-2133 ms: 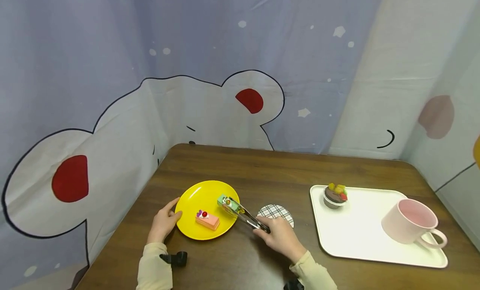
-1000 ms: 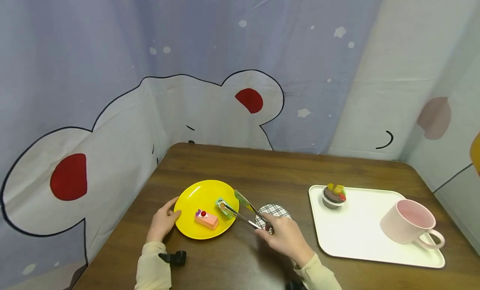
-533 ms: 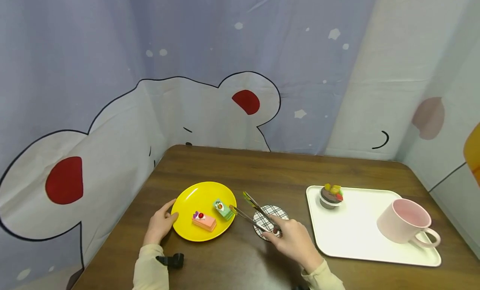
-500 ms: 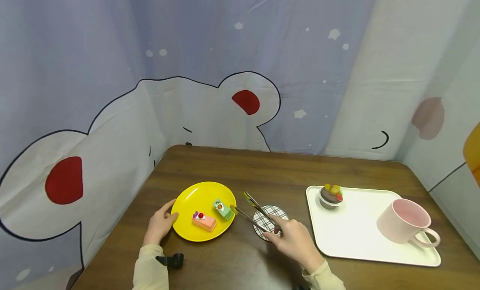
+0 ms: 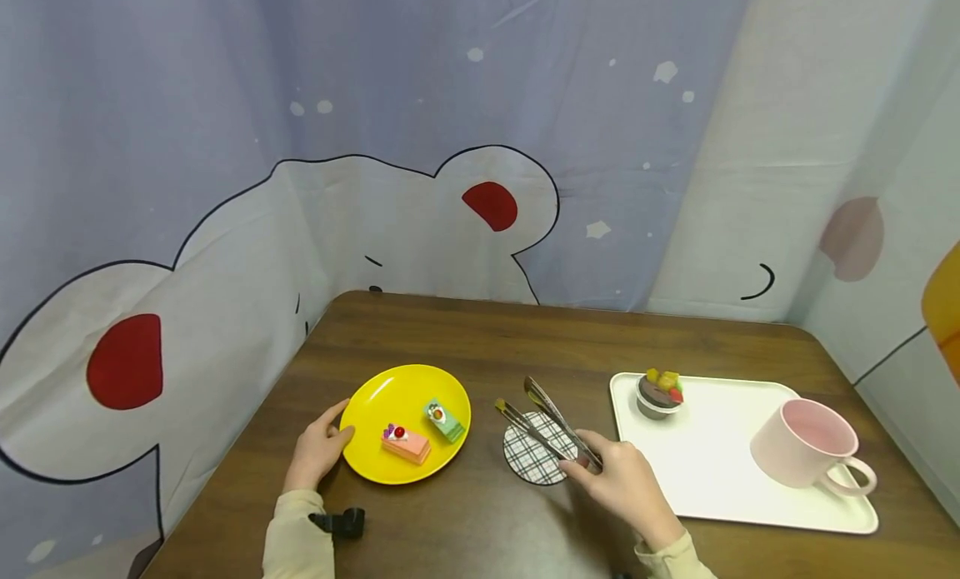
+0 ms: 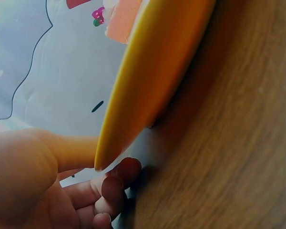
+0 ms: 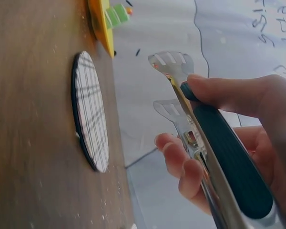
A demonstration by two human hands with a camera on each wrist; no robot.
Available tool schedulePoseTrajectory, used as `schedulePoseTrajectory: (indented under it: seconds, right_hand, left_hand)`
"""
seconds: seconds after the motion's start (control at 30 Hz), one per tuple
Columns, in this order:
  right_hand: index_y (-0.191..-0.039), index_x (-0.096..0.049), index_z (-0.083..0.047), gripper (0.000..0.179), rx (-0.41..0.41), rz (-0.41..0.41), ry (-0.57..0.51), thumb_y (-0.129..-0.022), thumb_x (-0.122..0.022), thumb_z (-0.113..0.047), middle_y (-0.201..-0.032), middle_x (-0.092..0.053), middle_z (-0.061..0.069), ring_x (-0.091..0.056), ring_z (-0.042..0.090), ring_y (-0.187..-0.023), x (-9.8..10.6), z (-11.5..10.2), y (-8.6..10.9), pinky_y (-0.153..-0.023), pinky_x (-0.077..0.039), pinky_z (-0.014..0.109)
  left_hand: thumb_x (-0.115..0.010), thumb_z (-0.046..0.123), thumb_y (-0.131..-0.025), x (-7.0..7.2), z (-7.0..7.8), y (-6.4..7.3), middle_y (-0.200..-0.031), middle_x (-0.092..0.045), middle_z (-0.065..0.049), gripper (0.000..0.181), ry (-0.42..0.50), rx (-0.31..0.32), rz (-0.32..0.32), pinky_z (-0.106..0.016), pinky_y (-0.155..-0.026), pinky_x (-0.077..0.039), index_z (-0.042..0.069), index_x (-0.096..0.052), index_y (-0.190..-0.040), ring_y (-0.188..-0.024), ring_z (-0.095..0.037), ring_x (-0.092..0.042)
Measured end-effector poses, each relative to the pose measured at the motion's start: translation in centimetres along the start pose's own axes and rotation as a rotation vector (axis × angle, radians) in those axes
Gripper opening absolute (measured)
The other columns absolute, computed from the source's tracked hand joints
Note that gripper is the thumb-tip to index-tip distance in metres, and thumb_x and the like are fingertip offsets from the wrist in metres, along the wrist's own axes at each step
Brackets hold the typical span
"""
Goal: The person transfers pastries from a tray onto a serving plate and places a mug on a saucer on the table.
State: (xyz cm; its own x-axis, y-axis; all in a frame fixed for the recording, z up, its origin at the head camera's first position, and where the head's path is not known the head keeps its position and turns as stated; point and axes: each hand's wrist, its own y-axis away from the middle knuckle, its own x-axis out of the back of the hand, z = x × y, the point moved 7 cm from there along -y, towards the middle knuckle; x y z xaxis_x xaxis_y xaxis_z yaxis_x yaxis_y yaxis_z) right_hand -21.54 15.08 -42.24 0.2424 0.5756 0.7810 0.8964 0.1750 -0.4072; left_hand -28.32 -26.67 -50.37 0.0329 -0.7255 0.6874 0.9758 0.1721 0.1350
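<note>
My left hand [image 5: 318, 447] pinches the near-left rim of a yellow plate [image 5: 390, 391], thumb at the edge and fingers below it, as the left wrist view shows [image 6: 62, 176]. On the plate lie a pink toy cake slice [image 5: 406, 447] with a red berry and a green toy cake slice [image 5: 444, 421]. Metal tongs [image 5: 561, 419] with a dark green grip [image 7: 231, 162] are held in my right hand [image 5: 626, 486]. Their arms stand apart with nothing between the tips, which hover over or near a round plaid coaster [image 5: 527, 456] right of the plate.
At the right, a white tray [image 5: 712, 479] carries a chocolate toy cupcake [image 5: 657, 398] with fruit on top and a pink mug [image 5: 795, 446], handle to the right. A printed curtain [image 5: 420, 229] closes in the brown table [image 5: 450, 321] behind and at the sides.
The tongs first gripped the green cake slice over the plate, then opened and released it there. My right hand has drawn them rightward past the plate. The left hand stays at the rim.
</note>
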Motion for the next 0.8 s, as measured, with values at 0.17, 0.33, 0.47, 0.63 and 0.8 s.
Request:
schedulePoseTrajectory:
  seconds: [0.17,0.33,0.47,0.63,0.8]
  right_hand:
    - [-0.103,-0.071,-0.005,0.037,-0.022,0.029,0.043,-0.074,-0.081,-0.026,-0.06,-0.058,-0.014,-0.041,-0.005,-0.052,1.0,1.0,0.4,-0.052,-0.039,0.021]
    - [-0.102,-0.072,-0.006,0.038,-0.07,0.042,0.068,-0.072,-0.082,-0.027,-0.059,-0.057,-0.014,-0.042,-0.002,-0.053,1.7,2.2,1.0,-0.052,-0.04,0.022]
    - [-0.102,-0.072,-0.006,0.038,-0.11,0.039,0.098,-0.073,-0.081,-0.028,-0.059,-0.054,-0.012,-0.038,0.001,-0.052,2.3,3.1,1.5,-0.051,-0.037,0.023]
    - [-0.102,-0.071,-0.006,0.037,-0.16,0.023,0.121,-0.075,-0.08,-0.03,-0.062,-0.058,-0.009,-0.037,0.003,-0.051,2.9,4.1,2.1,-0.051,-0.035,0.024]
    - [-0.105,-0.071,-0.005,0.039,-0.226,-0.013,0.115,-0.076,-0.079,-0.03,-0.064,-0.06,-0.009,-0.043,0.006,-0.054,3.6,5.3,2.7,-0.055,-0.038,0.026]
  left_hand:
    - [-0.052,0.019,-0.097,0.0,0.1,0.1,-0.071,-0.044,-0.004,0.055,0.003,0.005,-0.004,-0.029,-0.06,-0.034,0.007,-0.036,-0.148,-0.062,-0.017,-0.041]
    - [-0.052,0.019,-0.097,0.0,0.0,0.0,-0.071,-0.043,-0.004,0.055,-0.002,0.015,-0.01,-0.029,-0.06,-0.034,0.008,-0.036,-0.148,-0.062,-0.017,-0.041]
    - [-0.052,0.019,-0.097,0.0,-0.1,-0.1,-0.071,-0.042,-0.004,0.055,-0.004,0.024,-0.008,-0.029,-0.06,-0.033,0.009,-0.036,-0.149,-0.062,-0.017,-0.04]
    - [-0.051,0.019,-0.097,0.0,-0.2,-0.2,-0.071,-0.041,-0.003,0.056,-0.006,0.028,-0.011,-0.029,-0.06,-0.033,0.009,-0.035,-0.149,-0.062,-0.016,-0.039]
    - [-0.052,0.019,-0.097,0.0,-0.2,-0.1,-0.07,-0.041,-0.003,0.055,-0.01,0.021,-0.003,-0.028,-0.059,-0.033,0.009,-0.036,-0.149,-0.06,-0.016,-0.039]
